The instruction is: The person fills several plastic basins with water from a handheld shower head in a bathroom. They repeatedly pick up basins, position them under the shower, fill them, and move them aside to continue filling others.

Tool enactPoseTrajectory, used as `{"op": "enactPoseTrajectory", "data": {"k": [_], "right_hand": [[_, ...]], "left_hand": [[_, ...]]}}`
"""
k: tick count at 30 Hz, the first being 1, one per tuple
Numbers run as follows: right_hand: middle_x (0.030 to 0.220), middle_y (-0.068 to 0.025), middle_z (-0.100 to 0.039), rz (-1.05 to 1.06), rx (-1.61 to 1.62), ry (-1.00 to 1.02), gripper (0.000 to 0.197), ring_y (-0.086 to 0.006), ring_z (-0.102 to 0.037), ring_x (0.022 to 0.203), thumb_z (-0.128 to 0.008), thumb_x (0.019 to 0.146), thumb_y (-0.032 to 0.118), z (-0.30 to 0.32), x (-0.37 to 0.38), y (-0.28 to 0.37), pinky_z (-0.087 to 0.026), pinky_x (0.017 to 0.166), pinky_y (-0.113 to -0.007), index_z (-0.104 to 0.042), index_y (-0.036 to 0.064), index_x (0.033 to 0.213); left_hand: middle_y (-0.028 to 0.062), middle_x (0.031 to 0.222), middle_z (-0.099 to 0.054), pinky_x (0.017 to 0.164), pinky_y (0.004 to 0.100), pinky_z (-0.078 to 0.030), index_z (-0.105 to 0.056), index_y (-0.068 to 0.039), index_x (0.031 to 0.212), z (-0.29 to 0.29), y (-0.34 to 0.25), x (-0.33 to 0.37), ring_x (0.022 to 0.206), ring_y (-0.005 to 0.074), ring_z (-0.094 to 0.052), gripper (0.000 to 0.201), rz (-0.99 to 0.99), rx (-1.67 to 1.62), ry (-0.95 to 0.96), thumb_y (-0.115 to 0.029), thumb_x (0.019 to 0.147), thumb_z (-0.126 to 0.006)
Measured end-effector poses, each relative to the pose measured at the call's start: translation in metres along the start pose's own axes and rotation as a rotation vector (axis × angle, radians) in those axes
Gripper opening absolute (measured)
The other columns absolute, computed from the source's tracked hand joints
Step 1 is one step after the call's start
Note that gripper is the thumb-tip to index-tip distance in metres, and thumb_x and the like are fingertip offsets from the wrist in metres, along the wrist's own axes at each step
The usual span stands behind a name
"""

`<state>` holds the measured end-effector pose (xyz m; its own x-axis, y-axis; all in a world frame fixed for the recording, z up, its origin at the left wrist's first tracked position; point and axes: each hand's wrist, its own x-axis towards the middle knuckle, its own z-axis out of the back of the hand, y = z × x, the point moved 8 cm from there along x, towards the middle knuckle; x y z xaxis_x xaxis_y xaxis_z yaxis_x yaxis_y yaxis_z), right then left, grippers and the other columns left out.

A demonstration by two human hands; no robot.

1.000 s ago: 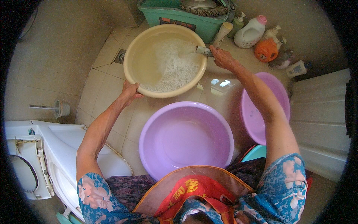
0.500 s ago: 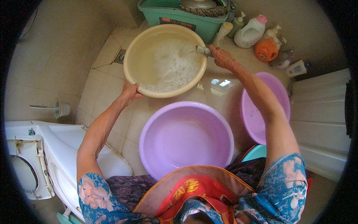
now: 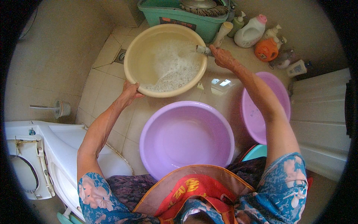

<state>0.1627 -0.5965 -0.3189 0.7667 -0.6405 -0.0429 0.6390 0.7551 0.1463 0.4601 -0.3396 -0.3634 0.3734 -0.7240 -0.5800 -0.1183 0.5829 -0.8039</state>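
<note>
A round cream basin (image 3: 128,67) on the tiled floor holds water with white froth and bubbles in its middle and near side. My left hand (image 3: 130,92) is closed on its near-left rim. At the right rim, my right hand (image 3: 223,58) grips a short silvery, pipe-like hose end (image 3: 202,50), its mouth over the basin. Water runs from it and churns the surface. Closer to me, a wide purple basin (image 3: 144,142) stands with only a wet sheen visible inside.
Another purple basin (image 3: 257,128) leans at right, by a white panel. Behind the cream basin is a green mop bucket (image 3: 154,15). A white jug (image 3: 248,35), an orange bottle (image 3: 266,50) and others line the wall. A toilet (image 3: 63,134) stands left; a floor drain (image 3: 120,56) lies beyond.
The froth in the cream basin has shifted and spread a little toward the left. Both hands and the hose end stay in nearly the same place.
</note>
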Motion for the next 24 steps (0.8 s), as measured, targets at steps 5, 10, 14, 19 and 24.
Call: {"op": "enactPoseTrajectory", "data": {"k": [5, 10, 14, 19, 24], "right_hand": [[0.081, -0.0232, -0.062, 0.005, -0.009, -0.006, 0.038, -0.0418, -0.061, 0.078, -0.049, 0.078, 0.000, 0.0010, -0.0018, 0.0019, -0.048, 0.062, -0.052, -0.037, 0.0065, 0.113], [0.082, -0.0233, -0.062, 0.009, -0.005, 0.003, 0.038, -0.0419, -0.061, 0.078, -0.049, 0.077, 0.000, 0.0005, -0.0013, 0.0016, -0.048, 0.062, -0.052, -0.037, 0.0062, 0.112], [0.082, -0.0237, -0.062, 0.018, -0.035, 0.007, 0.036, -0.0421, -0.061, 0.077, -0.049, 0.078, 0.002, -0.0005, 0.0001, 0.0004, -0.048, 0.062, -0.052, -0.037, 0.0053, 0.111], [0.082, -0.0245, -0.062, 0.017, -0.044, -0.002, 0.034, -0.0422, -0.061, 0.077, -0.049, 0.078, 0.003, 0.0015, -0.0010, 0.0014, -0.048, 0.062, -0.053, -0.037, 0.0051, 0.110], [0.084, -0.0250, -0.062, 0.009, -0.005, 0.004, 0.031, -0.0424, -0.061, 0.078, -0.048, 0.080, 0.002, 0.0053, -0.0031, 0.0049, -0.048, 0.064, -0.053, -0.038, 0.0049, 0.109]], "left_hand": [[0.0244, 0.114, -0.052, 0.065, 0.0400, -0.059, -0.029, 0.003, 0.127, 0.0001, 0.0007, 0.0002, 0.091, 0.0322, -0.062, 0.037, 0.002, -0.031, -0.006, -0.007, 0.092, -0.040], [0.0243, 0.115, -0.051, 0.067, 0.0401, -0.059, -0.028, 0.002, 0.128, 0.0009, 0.0019, 0.0023, 0.091, 0.0320, -0.062, 0.039, -0.011, -0.048, -0.007, -0.007, 0.092, -0.039], [0.0240, 0.116, -0.051, 0.067, 0.0402, -0.059, -0.026, 0.002, 0.130, 0.0007, 0.0039, 0.0058, 0.091, 0.0317, -0.062, 0.041, -0.009, -0.049, 0.012, -0.007, 0.092, -0.039], [0.0232, 0.123, -0.047, 0.073, 0.0424, -0.057, -0.025, 0.000, 0.131, 0.0001, 0.0053, 0.0057, 0.100, 0.0329, -0.059, 0.039, 0.016, -0.012, 0.020, -0.010, 0.095, -0.036], [0.0230, 0.122, -0.047, 0.072, 0.0412, -0.058, -0.025, -0.001, 0.130, 0.0001, 0.0030, 0.0031, 0.098, 0.0324, -0.060, 0.038, 0.022, 0.002, 0.016, -0.010, 0.095, -0.036]]}}
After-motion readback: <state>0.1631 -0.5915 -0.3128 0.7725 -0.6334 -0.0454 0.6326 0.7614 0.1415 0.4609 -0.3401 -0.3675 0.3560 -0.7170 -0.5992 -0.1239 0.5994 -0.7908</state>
